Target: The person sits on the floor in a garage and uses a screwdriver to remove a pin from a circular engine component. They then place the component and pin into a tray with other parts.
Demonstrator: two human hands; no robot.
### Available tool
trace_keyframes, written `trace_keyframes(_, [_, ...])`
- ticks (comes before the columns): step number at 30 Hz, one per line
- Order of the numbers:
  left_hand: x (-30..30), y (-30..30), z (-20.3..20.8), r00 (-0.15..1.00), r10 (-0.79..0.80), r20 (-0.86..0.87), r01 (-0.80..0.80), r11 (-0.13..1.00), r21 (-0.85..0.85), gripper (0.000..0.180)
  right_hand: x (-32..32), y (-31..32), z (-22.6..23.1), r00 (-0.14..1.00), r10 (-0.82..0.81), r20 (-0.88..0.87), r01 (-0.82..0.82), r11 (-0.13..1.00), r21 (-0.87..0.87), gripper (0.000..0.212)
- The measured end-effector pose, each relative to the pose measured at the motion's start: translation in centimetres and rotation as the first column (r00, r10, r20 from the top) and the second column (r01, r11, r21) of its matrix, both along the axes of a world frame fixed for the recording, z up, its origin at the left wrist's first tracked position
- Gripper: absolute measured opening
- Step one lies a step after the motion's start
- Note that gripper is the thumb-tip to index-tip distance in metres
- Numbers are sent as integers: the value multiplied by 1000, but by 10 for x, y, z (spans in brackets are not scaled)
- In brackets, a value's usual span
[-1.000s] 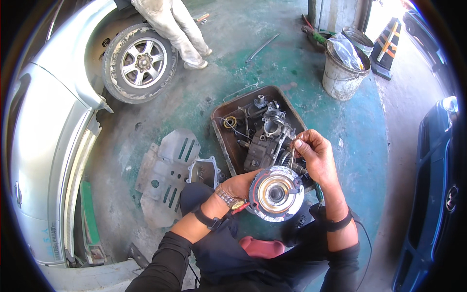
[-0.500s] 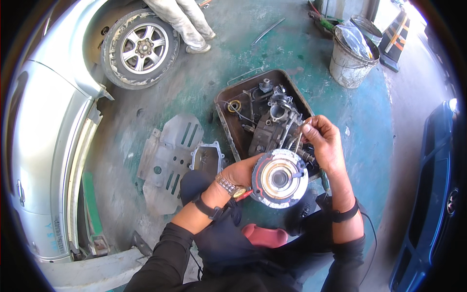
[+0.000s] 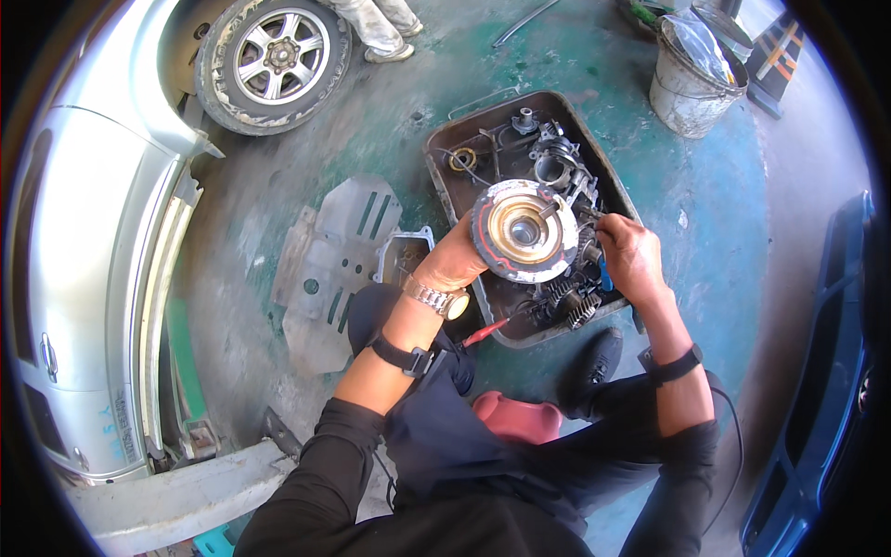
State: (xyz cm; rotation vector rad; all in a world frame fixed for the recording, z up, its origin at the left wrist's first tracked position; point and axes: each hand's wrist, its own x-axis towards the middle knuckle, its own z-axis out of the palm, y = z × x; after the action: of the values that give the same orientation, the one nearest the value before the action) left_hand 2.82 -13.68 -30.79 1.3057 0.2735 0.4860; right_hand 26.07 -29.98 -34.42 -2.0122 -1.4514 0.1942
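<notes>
My left hand [image 3: 452, 261] grips the left edge of a round metal drum-like part [image 3: 524, 231], its stepped face turned up, with white and red marks on the rim. The part is above a rusty metal tray [image 3: 531, 340] of greasy gears and castings. To its right, over the tray's right side, my right hand [image 3: 631, 257] is closed in a pinch. A small dark piece shows at its fingertips, too unclear to name. A toothed gear [image 3: 583, 311] lies in the tray's near right corner. A red-handled tool [image 3: 485, 332] rests at the tray's near left.
Left of the tray lie a slotted metal plate [image 3: 345, 237] and an open metal pan [image 3: 402, 252]. A silver car [image 3: 102, 223] with a bare wheel [image 3: 280, 58] stands left, a blue car [image 3: 817, 390] right. A person's legs [image 3: 376, 28] and a dirty bucket [image 3: 691, 88] are at the back.
The view has shifted. The round part has moved away from my body, from the tray's near edge to over its middle. My right hand has come down beside it, fingers still closed.
</notes>
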Motion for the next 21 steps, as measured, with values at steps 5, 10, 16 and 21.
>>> trace_keyframes(5, [2, -1, -2, 996, 38, -82, -26, 989, 149, 57, -5, -4, -54, 986, 160, 52, -158, 987, -37, 5])
trace_keyframes(10, [4, 1, -18, 973, 43, -225, -24, 996, 88, 43, -28, -3, -90, 953, 296, 66, -291, 954, -78, 8])
trace_keyframes(16, [-3, 11, -70, 915, -39, -401, 81, 993, 89, 31, -25, 7, -51, 976, 219, 2, -219, 973, -71, 14])
trace_keyframes(21, [-9, 16, -131, 560, 61, -826, 381, 867, 322, 43, -5, -3, 34, 959, 23, -282, 11, 993, 119, 22])
